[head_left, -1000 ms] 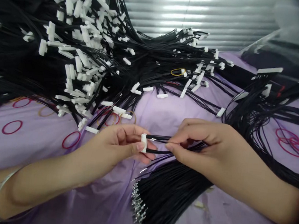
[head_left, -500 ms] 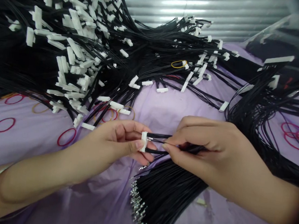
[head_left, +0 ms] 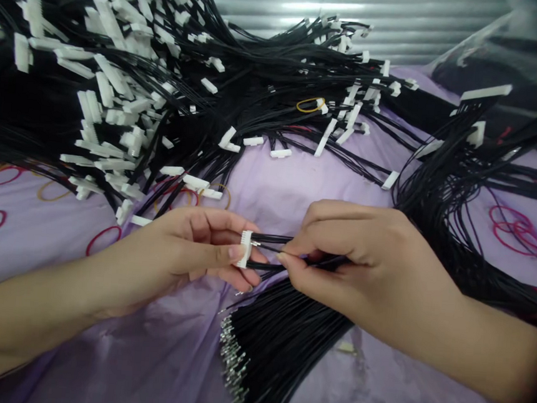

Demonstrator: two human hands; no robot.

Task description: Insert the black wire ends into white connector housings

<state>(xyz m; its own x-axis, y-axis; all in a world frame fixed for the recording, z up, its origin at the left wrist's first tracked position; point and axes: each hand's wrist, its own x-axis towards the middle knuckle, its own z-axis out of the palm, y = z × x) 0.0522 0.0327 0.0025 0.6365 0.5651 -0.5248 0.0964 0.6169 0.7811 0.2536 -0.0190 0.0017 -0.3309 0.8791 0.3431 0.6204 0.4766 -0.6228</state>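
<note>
well, the left hand (head_left: 184, 250) has its grip clamped on a small white plastic multi-pin connector (head_left: 244, 248), with the thumb across its near side and the fingers curled beneath, and the connector stands upright just past the fingertips. thin black insulated wires (head_left: 269, 238) run from the connector toward the right hand (head_left: 353, 253), whose thumb and forefinger are pinched together on thin black wire just beside the connector. i can't tell exactly how many wires that pinch holds. the two hands sit close together above a rumpled lilac cloth (head_left: 152, 348).

just below the right hand, a dense fan of black wires (head_left: 284, 347) lies on the cloth, ending in a row of bare silver metal crimp terminals (head_left: 231, 364). behind the hands, a huge heap of black wires tipped with white connectors (head_left: 118, 94) spreads across the upper left and centre, and a looser bunch of black wires (head_left: 457, 199) lies to the right. red rubber bands (head_left: 515, 230) lie on the cloth, a yellow rubber band (head_left: 309, 105) rests on the wires, a silver slatted metal shutter (head_left: 351, 8) runs along the far edge, and a clear plastic sheet (head_left: 493, 45) sits in the upper right.
</note>
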